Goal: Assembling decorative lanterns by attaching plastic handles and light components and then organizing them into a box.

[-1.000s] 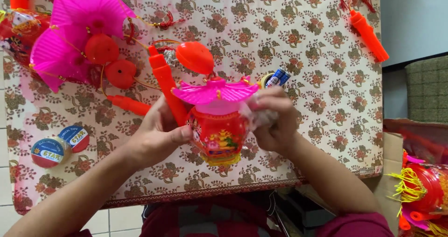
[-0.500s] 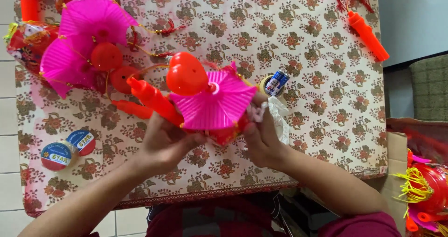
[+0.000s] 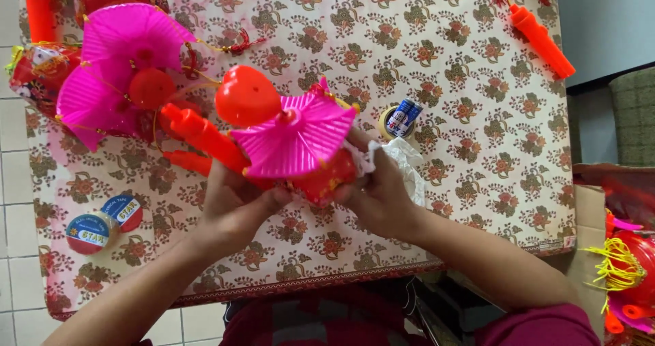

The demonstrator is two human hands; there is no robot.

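Both hands close around a red lantern (image 3: pixel 321 179) with a pink pleated top, the left hand (image 3: pixel 235 206) gripping its orange handle, the right hand (image 3: pixel 382 196) pinching its side, near the table's front edge (image 3: pixel 307 284), bare floral cloth stretching right.

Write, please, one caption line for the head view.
Both hands, left hand and right hand, hold a red lantern with pink pleated top over floral tablecloth.

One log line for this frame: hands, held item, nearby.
left hand: grips lantern | right hand: on lantern, with white wrap | lantern: tilted over table | nearby: tape rolls
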